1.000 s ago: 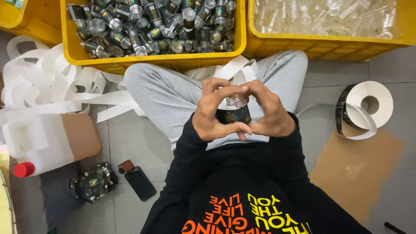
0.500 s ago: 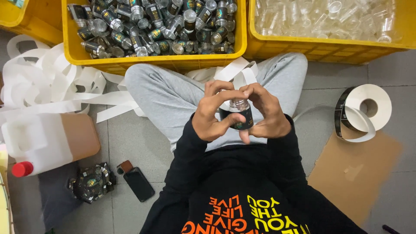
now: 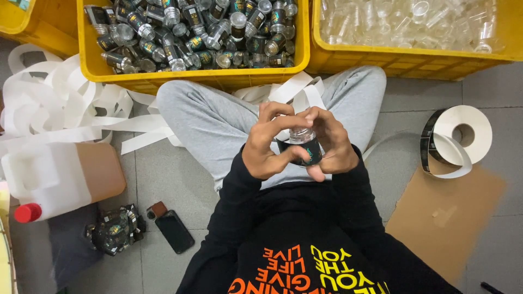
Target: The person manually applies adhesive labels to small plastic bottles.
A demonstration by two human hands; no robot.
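Between the earlier views and this one, both thumbs have slid round the small clear bottle [image 3: 300, 146], so that its cap end now shows above the dark label band, where earlier my fingers closed over most of it. My left hand [image 3: 265, 148] grasps the bottle from its side, fingers arched over the top; my right hand [image 3: 330, 146] clasps the other side, thumb pressed under the band. The bottle sits over my lap, above grey trousers, and the dark label appears wrapped most of the way round; I judge the smoothing nearly done, though the seam is hidden by my palms. To my left on the floor lie a black phone [image 3: 174, 231], a heap of dark crumpled labels [image 3: 114, 230] and a white jug with a red cap [image 3: 54, 179]. To my right a label roll [image 3: 462, 136] rests on brown cardboard [image 3: 447, 218], its strip trailing toward me. Loose white backing tape [image 3: 60, 109] piles up at the left. Farthest off, one yellow crate [image 3: 190, 79] holds many labelled bottles, and a second yellow crate [image 3: 403, 60] holds bare clear ones, so much work is left. Nothing stands between my hands and either crate.
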